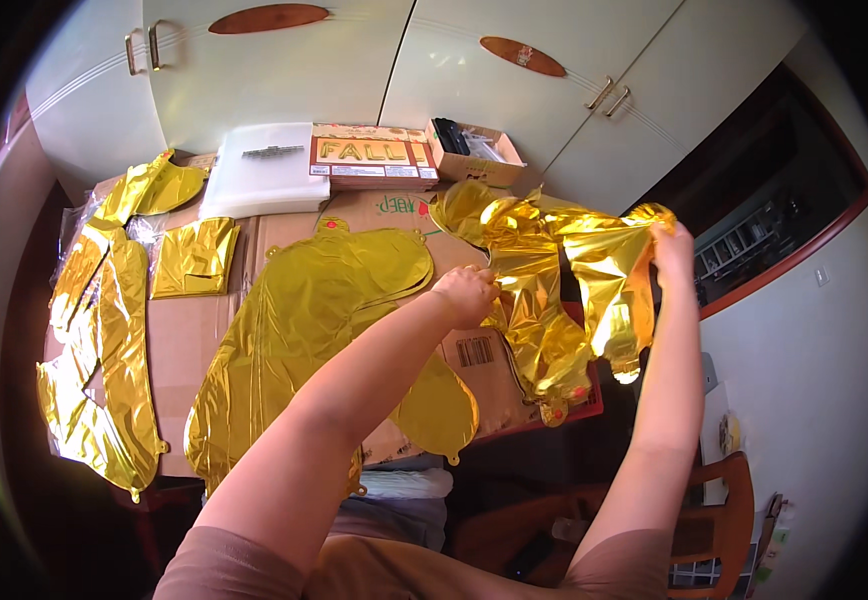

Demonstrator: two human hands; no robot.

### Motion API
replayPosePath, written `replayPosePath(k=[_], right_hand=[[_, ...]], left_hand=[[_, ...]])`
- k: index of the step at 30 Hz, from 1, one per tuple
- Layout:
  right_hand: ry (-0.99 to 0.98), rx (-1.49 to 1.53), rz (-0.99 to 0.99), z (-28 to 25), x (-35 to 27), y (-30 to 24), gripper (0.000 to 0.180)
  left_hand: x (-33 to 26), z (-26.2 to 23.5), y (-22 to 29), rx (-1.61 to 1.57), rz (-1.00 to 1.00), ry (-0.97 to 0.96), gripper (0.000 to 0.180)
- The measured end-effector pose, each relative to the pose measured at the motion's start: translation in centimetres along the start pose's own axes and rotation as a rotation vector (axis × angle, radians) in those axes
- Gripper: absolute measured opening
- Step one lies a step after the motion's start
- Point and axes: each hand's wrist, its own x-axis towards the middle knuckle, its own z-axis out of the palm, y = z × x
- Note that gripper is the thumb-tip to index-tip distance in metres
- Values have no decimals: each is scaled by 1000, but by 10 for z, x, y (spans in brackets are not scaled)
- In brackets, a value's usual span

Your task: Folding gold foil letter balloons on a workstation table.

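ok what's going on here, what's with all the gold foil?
A person holds a crumpled gold foil balloon up between both hands: the left hand grips its middle, the right hand its upper edge. Below lie flattened cardboard boxes carrying more deflated gold foil balloons, some flat and some folded. A white plastic case and a small open box sit at the far edge.

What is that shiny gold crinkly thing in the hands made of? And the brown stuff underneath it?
The gold balloon held by both hands looks like thin metallic foil film: mirror-bright, creased, floppy. The brown sheet beneath looks like matte corrugated cardboard, judging by its dull surface and fold lines.
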Motion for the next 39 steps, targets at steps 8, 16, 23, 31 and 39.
replayPosePath(k=[8,16,23,31,39], right_hand=[[280,-99,70,-81,31,-17,28],[497,-277,104,-161,6,-31,23],[216,-352,-34,-125,-29,-48,25],[-181,51,1,-49,-88,-74,17],[-626,579,-61,12,-158,-113,15]], left_hand=[[11,-26,-1,77,-89,-145,70],[16,-19,1,101,-59,-80,51],[15,-6,-1,142,23,143,43],[11,30,12,90,55,265,55],[-54,-14,40,-1862,-111,-97,61]])
